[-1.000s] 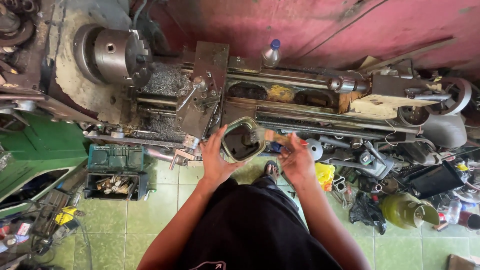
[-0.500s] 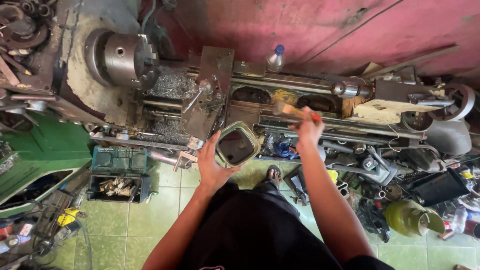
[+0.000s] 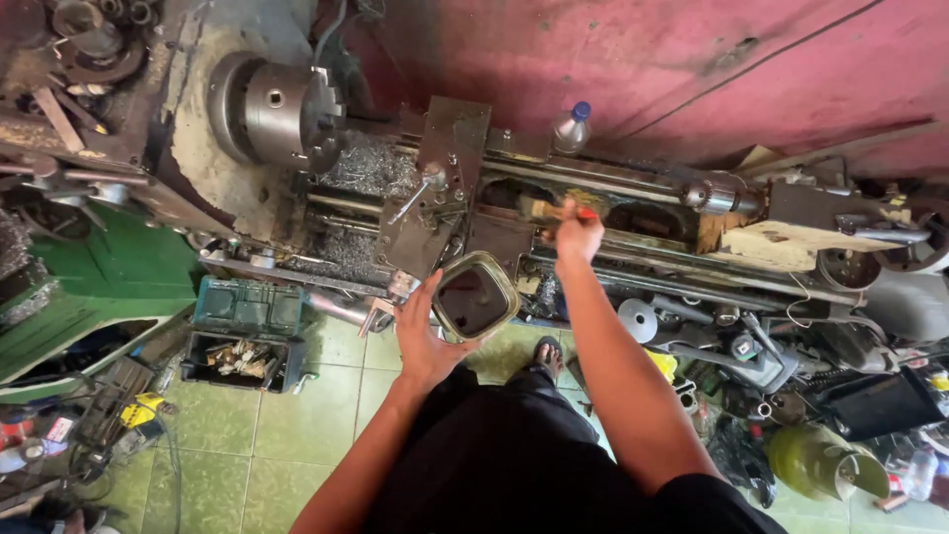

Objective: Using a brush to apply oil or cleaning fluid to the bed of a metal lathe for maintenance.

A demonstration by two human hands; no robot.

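Fingers of left hand (image 3: 423,336) grip a square tin (image 3: 475,296); right hand (image 3: 576,233) clasps a brush (image 3: 554,209).

- left hand (image 3: 423,336) grips square tin (image 3: 475,296) by its rim, open side up, dark inside
- right hand (image 3: 577,232) stretched ahead over lathe (image 3: 435,188), closed on brush (image 3: 554,210)
- chuck (image 3: 282,111) far left of both hands
- bottle (image 3: 570,127) just beyond right hand
- green crate (image 3: 247,307) left of left hand, on tiled floor (image 3: 297,415)
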